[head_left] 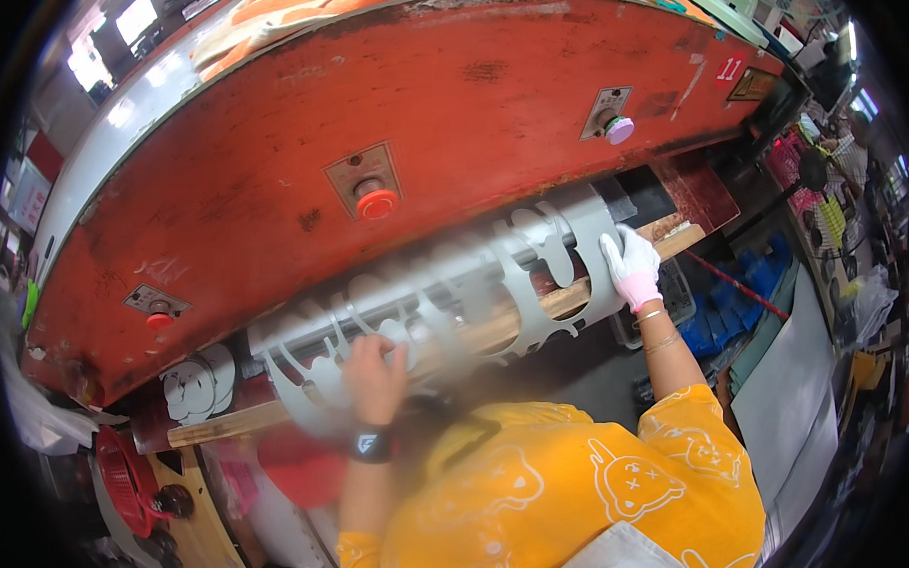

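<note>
A pale grey sheet with large rounded cut-outs (520, 292) stretches across the opening of a red machine, draped over a wooden rail (496, 333). My left hand (373, 377), bare and with a dark wristband, has its fingers curled closed at the sheet's left part; the fingertips are partly hidden and slightly blurred. At the other end, my right hand (631, 266) in a white and pink glove grips the sheet's right edge beside the rail. To the left of the sheet lies a pile of pale cut pieces (200, 383).
The red machine front (449, 114) rises just beyond the hands, with a red push button (377, 202), a lilac one (619, 130) and another red one (159, 320). A red plastic basket (121, 481) stands lower left. Blue bags (726, 320) and large pale sheets (794, 392) are at right.
</note>
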`<state>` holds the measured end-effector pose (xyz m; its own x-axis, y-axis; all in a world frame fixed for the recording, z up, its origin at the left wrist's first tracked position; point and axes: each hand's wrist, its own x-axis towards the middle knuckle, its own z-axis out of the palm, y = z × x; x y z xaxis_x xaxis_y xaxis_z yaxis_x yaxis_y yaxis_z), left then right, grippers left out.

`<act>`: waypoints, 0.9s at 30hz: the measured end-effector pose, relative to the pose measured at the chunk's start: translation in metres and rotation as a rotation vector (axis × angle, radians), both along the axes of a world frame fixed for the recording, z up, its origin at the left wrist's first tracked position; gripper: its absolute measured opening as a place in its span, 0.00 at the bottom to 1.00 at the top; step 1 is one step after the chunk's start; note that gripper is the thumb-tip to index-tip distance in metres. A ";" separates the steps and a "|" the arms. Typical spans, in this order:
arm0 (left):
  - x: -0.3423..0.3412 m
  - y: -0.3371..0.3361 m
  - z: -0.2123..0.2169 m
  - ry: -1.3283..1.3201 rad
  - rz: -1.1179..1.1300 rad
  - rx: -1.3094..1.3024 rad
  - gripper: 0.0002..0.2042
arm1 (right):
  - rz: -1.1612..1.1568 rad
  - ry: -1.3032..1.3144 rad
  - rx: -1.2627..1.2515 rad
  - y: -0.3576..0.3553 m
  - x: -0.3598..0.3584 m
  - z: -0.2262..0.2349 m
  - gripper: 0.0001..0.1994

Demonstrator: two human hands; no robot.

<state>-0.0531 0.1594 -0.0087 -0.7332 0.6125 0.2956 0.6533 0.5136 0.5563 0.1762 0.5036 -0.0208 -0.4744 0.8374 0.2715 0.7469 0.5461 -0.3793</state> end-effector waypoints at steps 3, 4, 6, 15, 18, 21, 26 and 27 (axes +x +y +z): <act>0.002 -0.002 0.001 -0.017 0.025 -0.020 0.09 | 0.082 -0.066 -0.042 0.004 0.015 -0.005 0.21; 0.003 -0.002 0.001 -0.023 0.029 -0.028 0.08 | 0.092 -0.092 -0.047 0.005 0.019 -0.005 0.21; 0.003 -0.002 0.001 -0.014 0.030 -0.038 0.08 | 0.114 -0.120 -0.059 0.007 0.022 -0.004 0.21; 0.010 -0.011 -0.003 -0.109 0.019 -0.048 0.08 | 0.181 -0.099 -0.058 -0.008 0.031 -0.005 0.24; 0.022 -0.019 -0.008 -0.067 0.035 -0.056 0.08 | 0.133 -0.256 -0.220 -0.005 0.039 0.003 0.27; 0.044 -0.032 -0.011 -0.136 0.018 -0.078 0.08 | 0.008 -0.183 -0.381 -0.003 0.037 0.020 0.29; 0.079 -0.058 0.014 -0.223 -0.099 -0.229 0.08 | 0.393 0.164 -0.041 -0.060 -0.030 0.037 0.33; 0.084 -0.062 0.023 -0.253 -0.129 -0.269 0.08 | 0.484 0.134 0.044 -0.083 -0.051 0.037 0.36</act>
